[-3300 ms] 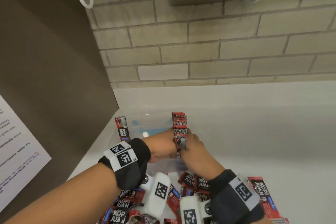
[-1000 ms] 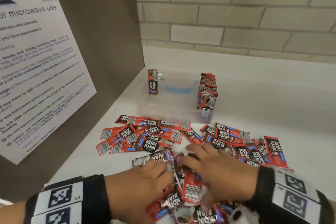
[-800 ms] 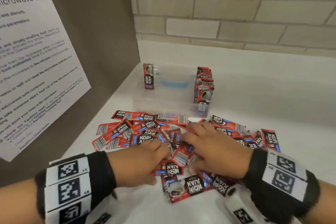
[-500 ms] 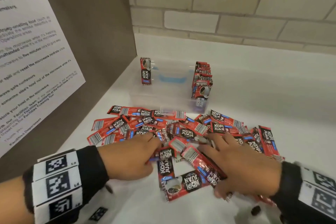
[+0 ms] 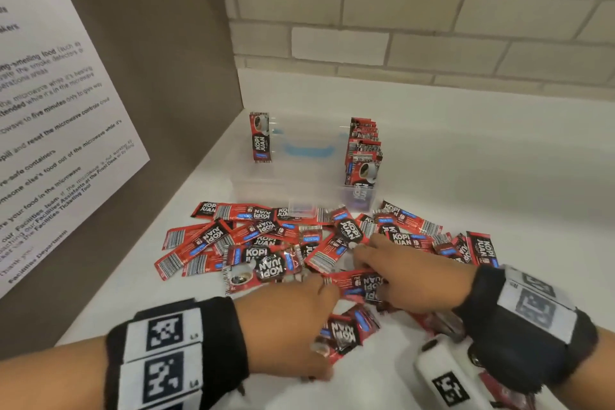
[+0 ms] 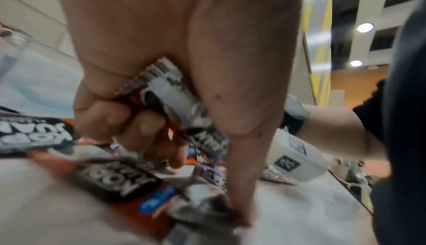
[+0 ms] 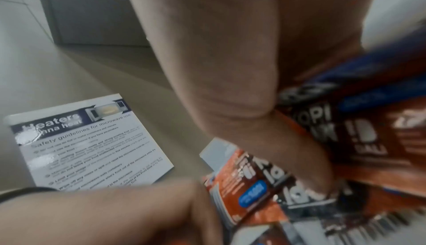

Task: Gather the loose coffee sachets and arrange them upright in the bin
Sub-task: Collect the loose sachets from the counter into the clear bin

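Red-and-black coffee sachets [image 5: 266, 243] lie in a loose pile on the white counter [image 5: 499, 193]. Behind the pile stands the clear bin [image 5: 286, 186], with a row of upright sachets [image 5: 364, 156] at its right end and one upright sachet [image 5: 260, 138] at its left. My left hand [image 5: 299, 316] is at the pile's near edge; in the left wrist view its fingers [image 6: 129, 121] curl round a sachet [image 6: 168, 99]. My right hand [image 5: 399, 270] lies over the pile's middle, its thumb [image 7: 265, 130] pressed against several gathered sachets [image 7: 345, 130]. Its fingertips are hidden.
A brown side panel [image 5: 149, 76] with a printed microwave notice [image 5: 50, 126] closes the left side. A brick wall [image 5: 399, 27] runs behind the counter. The white counter stretches to the right of the bin and pile.
Both hands have left the bin, where they held a stack of sachets, and come down on the loose pile. In the last second they raked sachets together, and the left hand drew back.
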The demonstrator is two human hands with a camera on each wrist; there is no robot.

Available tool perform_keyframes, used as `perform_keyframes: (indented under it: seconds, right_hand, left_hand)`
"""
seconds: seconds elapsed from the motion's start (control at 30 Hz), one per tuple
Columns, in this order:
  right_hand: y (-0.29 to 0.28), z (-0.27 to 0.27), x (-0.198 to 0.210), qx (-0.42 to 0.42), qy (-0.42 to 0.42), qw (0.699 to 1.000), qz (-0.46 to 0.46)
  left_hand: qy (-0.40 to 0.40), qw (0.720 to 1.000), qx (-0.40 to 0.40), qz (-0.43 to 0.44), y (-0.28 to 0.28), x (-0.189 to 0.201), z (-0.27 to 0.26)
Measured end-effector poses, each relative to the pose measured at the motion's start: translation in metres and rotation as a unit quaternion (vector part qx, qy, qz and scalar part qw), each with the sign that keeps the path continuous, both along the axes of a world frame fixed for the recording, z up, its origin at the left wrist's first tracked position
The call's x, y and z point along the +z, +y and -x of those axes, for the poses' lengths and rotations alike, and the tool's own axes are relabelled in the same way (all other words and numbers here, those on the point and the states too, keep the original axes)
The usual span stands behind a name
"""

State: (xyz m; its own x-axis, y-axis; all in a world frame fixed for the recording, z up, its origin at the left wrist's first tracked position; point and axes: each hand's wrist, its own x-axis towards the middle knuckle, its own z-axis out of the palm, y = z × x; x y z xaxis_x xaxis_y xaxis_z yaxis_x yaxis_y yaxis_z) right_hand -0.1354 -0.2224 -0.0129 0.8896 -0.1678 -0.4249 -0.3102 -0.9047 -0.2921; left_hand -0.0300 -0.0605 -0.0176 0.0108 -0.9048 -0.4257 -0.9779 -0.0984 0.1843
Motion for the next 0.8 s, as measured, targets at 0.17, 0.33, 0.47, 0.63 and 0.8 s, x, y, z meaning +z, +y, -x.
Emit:
perform_keyframes:
  seconds: [0.17,0.33,0.47,0.63,0.8]
  right_hand:
    - [-0.010,0.005,0.012,-0.018,-0.006,1.000,-0.021]
    - [-0.027,0.014,0.042,-0.076,-0.110,0.990,-0.050]
    - [-0.036,0.013,0.068,-0.146,-0.259,0.945,-0.135]
    - [-0.030,-0.017,0.074,-0.196,-0.414,0.875,-0.157]
    - [0.001,-0.060,0.061,-0.104,-0.449,0.881,-0.104]
  left_hand:
    - [0.009,0.998,-0.034,-0.043,0.000,-0.004,-0.002]
    - [0.083,0.996,0.026,0.008,-0.008,0.004,-0.017]
    - [0.361,0.900,0.223,0.105,-0.018,0.020,-0.038]
    - [0.546,0.717,0.346,0.261,-0.040,0.037,-0.054]
    - [0.603,0.650,0.319,0.335,-0.067,0.054,-0.048]
